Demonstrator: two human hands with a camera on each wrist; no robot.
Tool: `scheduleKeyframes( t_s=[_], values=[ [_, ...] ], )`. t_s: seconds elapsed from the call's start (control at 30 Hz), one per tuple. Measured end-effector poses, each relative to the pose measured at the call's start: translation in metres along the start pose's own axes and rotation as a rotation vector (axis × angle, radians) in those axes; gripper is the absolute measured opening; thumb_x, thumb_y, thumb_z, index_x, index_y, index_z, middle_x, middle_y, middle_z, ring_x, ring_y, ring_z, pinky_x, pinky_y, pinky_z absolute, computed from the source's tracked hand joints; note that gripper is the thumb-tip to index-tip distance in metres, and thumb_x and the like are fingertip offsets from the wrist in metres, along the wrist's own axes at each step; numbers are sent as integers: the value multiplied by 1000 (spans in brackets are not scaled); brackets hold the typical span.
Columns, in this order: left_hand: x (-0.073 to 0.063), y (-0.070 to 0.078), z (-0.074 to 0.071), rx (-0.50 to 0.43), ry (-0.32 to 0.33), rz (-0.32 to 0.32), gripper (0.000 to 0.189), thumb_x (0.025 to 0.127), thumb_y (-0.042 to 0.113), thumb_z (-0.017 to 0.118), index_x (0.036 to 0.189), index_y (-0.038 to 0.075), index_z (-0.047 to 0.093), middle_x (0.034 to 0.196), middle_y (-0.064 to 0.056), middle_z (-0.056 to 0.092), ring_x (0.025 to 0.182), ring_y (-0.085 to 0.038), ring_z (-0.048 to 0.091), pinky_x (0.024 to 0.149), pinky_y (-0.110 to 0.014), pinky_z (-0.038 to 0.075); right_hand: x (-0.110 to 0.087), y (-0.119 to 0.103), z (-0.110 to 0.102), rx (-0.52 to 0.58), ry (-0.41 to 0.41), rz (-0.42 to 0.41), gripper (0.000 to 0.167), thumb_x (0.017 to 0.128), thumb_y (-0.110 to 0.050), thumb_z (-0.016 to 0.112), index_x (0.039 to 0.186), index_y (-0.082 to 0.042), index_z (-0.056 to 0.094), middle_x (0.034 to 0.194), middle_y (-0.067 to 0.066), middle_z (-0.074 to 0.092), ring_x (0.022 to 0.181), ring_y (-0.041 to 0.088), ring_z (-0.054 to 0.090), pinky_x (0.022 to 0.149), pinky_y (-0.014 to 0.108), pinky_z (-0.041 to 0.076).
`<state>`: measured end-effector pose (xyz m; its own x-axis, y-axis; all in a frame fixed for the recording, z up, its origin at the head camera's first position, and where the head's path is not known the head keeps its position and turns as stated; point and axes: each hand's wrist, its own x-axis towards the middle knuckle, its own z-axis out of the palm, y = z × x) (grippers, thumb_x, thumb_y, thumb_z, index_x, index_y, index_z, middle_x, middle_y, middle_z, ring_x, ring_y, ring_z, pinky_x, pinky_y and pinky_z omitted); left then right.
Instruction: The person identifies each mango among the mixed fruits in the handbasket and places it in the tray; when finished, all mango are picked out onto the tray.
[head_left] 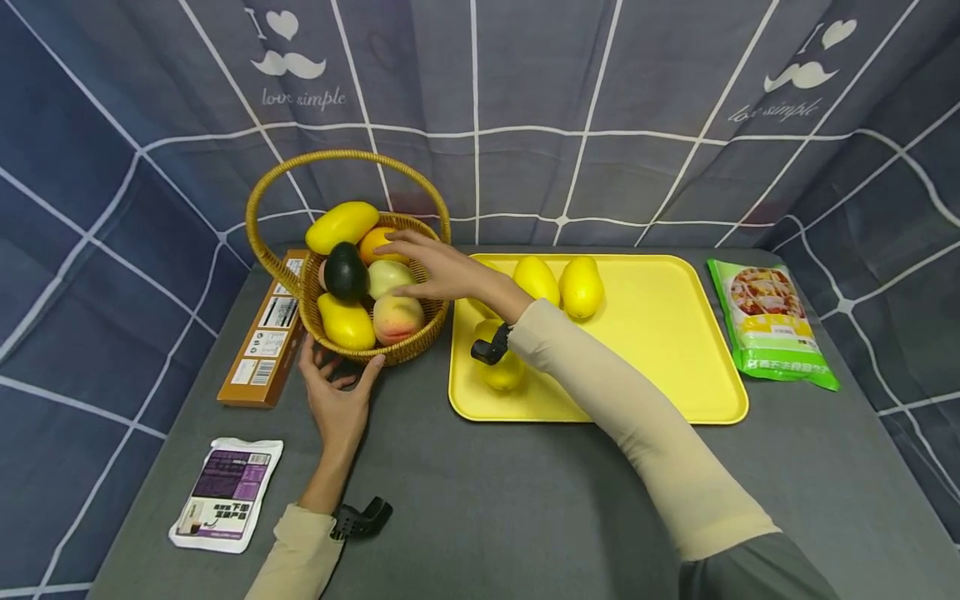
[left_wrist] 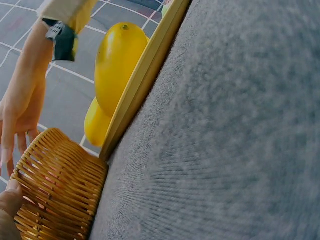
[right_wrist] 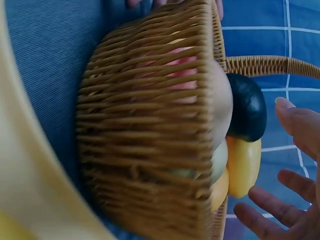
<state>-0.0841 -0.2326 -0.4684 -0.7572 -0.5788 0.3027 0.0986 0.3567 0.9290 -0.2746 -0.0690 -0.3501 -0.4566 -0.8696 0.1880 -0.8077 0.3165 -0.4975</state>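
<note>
A tan woven wicker basket stands upright on the left of the dark grey bench, its tall arched handle rising over the far side. The left hand holds the basket's near wall, thumb to the right and fingers bent round to the left. The right hand reaches in from the right above the fruit, fingers apart and grasping nothing — the right wrist view shows a gap between it and the pile.

Inside the basket, a long yellow fruit lies at the far left with a round orange fruit beside it. A glossy dark green oval fruit sits high on the pile, next to a pale green fruit. At the near side are a plump yellow fruit and a pink-and-cream peach.

Just right of the basket lies a yellow rectangular tray bearing several smooth yellow fruits, some partly hidden by the right arm. A green printed packet lies farther right. Left of the basket is a long orange-brown box with white labels; nearer — a white-and-purple pouch.
</note>
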Motion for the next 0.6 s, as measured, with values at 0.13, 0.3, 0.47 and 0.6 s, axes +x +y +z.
scheduleKeyframes(
  t_s=[0.13,0.3,0.47,0.6],
  values=[
    [1,3,0,-9,1,0,96,80,20,83,155,24,23,148,-8,39,122,-26,49,80,-27,45,14,-6,-3,-2,-7,-12,61,94,-35,66,148,-17,44,156,10,32,144,22,32,115,34,32],
    [-3,24,-2,-20,0,13,94,80,12,81,154,10,23,146,-20,39,121,-35,49,80,-35,45,30,-9,-6,-3,-27,1,61,95,-37,63,149,-16,42,156,11,32,145,22,29,119,36,26],
    [-7,41,-4,-15,-7,3,92,81,9,80,153,3,24,145,-25,39,122,-36,49,81,-41,46,44,-6,-8,-35,-49,27,58,97,-38,59,149,-17,42,157,8,32,145,21,29,119,36,25],
    [-7,42,-3,-17,-17,4,92,81,9,80,153,3,23,145,-26,39,121,-37,50,82,-42,45,50,-3,-9,-67,-53,65,57,98,-40,56,149,-20,41,156,6,33,143,20,33,118,35,27]
  ],
)
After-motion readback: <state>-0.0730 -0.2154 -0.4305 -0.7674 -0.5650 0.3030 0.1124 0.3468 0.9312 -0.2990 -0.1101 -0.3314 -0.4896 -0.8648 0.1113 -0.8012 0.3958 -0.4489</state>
